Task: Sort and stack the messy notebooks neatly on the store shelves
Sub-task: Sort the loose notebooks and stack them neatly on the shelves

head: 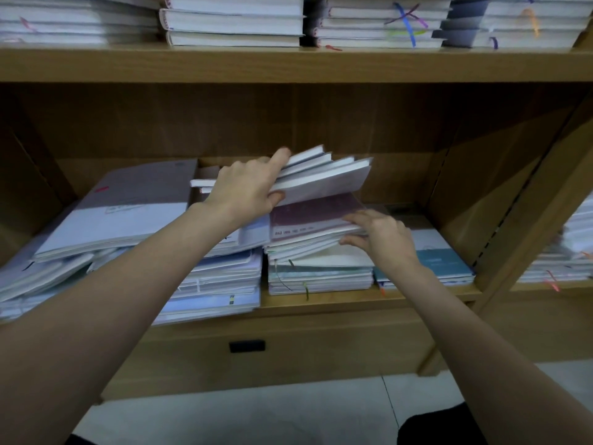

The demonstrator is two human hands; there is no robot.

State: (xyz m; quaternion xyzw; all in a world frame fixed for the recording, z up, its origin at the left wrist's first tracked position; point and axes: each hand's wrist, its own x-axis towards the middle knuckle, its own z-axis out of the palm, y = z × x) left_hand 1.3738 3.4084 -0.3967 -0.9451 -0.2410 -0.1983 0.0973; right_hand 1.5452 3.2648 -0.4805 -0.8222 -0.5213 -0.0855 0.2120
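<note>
**Lifting the fanned batch off the middle pile**

Starting at the grip: the left hand [248, 184] is wrapped around a fanned batch of white-edged notebooks [321, 175], thumb beneath, forefinger stretched along the top edge, the batch tilted up at its far end and raised off the middle pile. The right hand [382, 239] grips the right-hand side of the mauve-covered notebook [316, 216] and the few beneath it, fingers on the cover and thumb under the edges, so that part of the pile is held down or about to be lifted; which, I cannot tell.

To do this step well, my judgement is that the left hand should close the fan before carrying it anywhere: the books are splayed at the free end and the outer ones could slide out. Squaring them against the shelf board [337, 301] would settle spines and edges together.

Outward from there, the middle pile [317, 277] sits on the lower shelf, its upper books askew over a tidier base with ribbon markers hanging out. Left of it, touching, a sloping heap of blue and white notebooks [221, 277] overhangs the shelf front, topped by a large grey-and-white book [128, 210]. Right of it lies a low stack with a teal cover [442, 258].

The upper shelf [288, 64] already carries even stacks of thick notebooks [234, 22], a fair model for the finish.
</note>
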